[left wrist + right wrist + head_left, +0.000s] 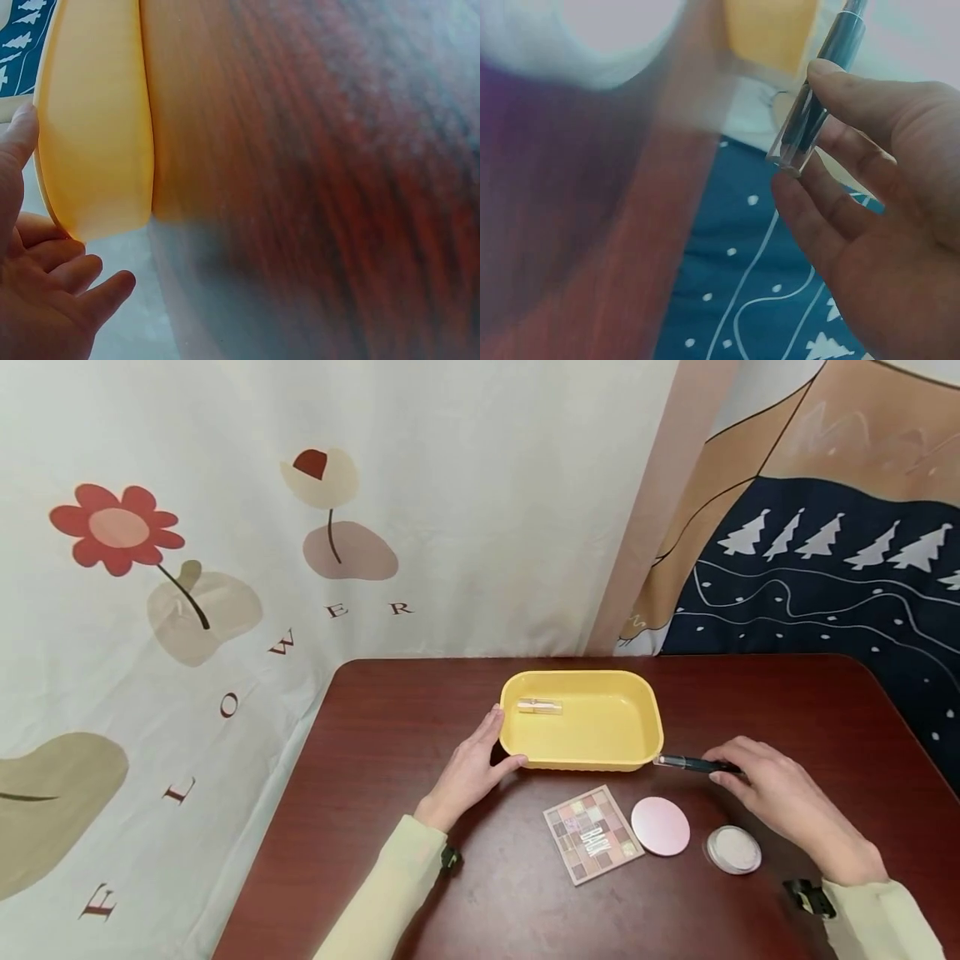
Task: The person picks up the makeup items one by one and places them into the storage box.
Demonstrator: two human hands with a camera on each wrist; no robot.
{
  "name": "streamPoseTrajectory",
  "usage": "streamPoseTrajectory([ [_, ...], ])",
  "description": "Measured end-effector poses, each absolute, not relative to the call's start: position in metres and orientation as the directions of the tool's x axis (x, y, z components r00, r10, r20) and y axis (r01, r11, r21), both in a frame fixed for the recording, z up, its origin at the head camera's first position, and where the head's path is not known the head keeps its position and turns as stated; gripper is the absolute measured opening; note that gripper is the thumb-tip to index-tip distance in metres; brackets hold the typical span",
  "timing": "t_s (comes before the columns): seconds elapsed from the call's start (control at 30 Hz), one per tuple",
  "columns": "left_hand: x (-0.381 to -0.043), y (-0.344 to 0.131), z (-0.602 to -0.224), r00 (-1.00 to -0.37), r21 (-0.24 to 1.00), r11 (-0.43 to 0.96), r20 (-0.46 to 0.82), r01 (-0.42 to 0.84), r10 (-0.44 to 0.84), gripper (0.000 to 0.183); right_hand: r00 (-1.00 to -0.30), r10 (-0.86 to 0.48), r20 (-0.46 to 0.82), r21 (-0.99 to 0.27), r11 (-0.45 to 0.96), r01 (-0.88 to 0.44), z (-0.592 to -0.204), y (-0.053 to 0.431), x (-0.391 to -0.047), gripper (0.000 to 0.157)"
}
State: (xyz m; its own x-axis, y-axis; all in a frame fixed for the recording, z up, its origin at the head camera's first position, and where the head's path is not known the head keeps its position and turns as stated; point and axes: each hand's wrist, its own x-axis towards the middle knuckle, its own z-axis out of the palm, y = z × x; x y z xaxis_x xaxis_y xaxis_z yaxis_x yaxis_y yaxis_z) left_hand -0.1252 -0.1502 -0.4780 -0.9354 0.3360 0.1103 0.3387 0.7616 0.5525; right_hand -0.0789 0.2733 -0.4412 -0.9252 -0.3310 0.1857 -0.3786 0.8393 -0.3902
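A yellow tray (pixel 581 762) stands near the back of the table. My left hand (pixel 468 772) spans its front left corner, fingertips against the left side and thumb at the front rim. In the left wrist view its fingers touch the tray's wall (pixel 94 127). Inside the tray lies a small clear tube (pixel 540 707). Just right of the tray, my right hand (pixel 776 785) pinches a slim dark cosmetic tube (pixel 693 764) between thumb and fingers. One end points at the tray's front right corner. The right wrist view shows the tube's clear end (pixel 789 154) by the fingertips.
In front of the tray lie an eyeshadow palette (pixel 594 835), a round pink compact (pixel 660 827) and a round clear-lidded case (pixel 733 849). The dark red table (pixel 390 727) meets a printed curtain (pixel 480 510) along its back and left.
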Motion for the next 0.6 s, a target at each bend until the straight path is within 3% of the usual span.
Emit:
streamPoseTrajectory([
  [0.27, -0.124, -0.151, -0.478, -0.938, 0.563, 0.760, 0.092, 0.325, 0.334, 0.090, -0.908, -0.320, 0.269, -0.408, 0.816, -0.408, -0.425, 0.244, -0.082, 0.030],
  [0.6, -0.122, -0.151, -0.475, -0.944, 0.592, 0.745, 0.086, 0.307, 0.320, 0.091, -0.852, -0.437, 0.288, -0.360, 0.775, -0.519, -0.405, 0.182, -0.107, 0.025],
])
